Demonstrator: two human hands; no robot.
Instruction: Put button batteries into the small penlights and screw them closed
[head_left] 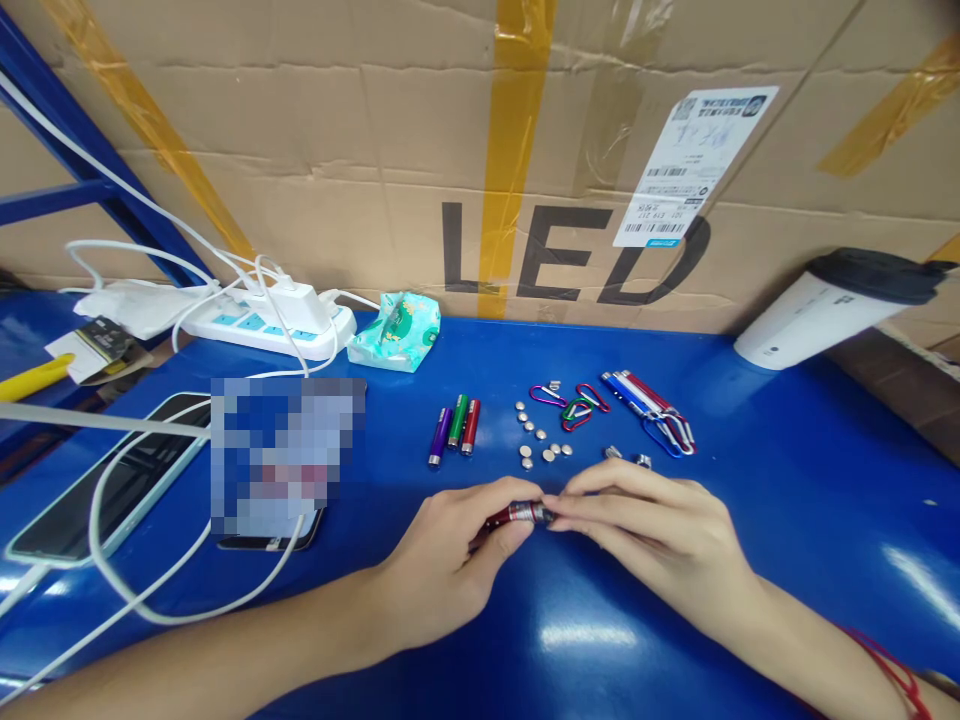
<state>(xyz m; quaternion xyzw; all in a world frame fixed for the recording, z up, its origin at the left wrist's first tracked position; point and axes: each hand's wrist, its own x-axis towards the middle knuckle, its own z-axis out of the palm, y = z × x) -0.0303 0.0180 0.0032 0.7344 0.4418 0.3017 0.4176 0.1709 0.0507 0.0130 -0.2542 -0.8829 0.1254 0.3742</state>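
Note:
My left hand (pixel 450 550) is closed around a dark red, pen-like flashlight (pixel 517 513) with a silver ringed end, held low over the table. At that end, the fingertips of my right hand (pixel 667 530) are pinched on the dark tip; whether a separate small piece sits between them is hidden. Just beyond lie several button cells (pixel 526 453). Purple (pixel 441 437), green (pixel 457 422) and red (pixel 471 428) tubes rest to their left. Small carabiners (pixel 577 413) lie behind the cells, and small silver parts (pixel 613 453) lie just past my right hand.
Blue, silver and red tubes (pixel 637 395) with carabiners lie at the right on the blue table (pixel 787 480). Phones (pixel 112 490) and white cables (pixel 97 500) occupy the left. Behind are a power strip (pixel 322 340), tissue pack (pixel 397 330), lidded cup (pixel 817 310) and large carton (pixel 375 130).

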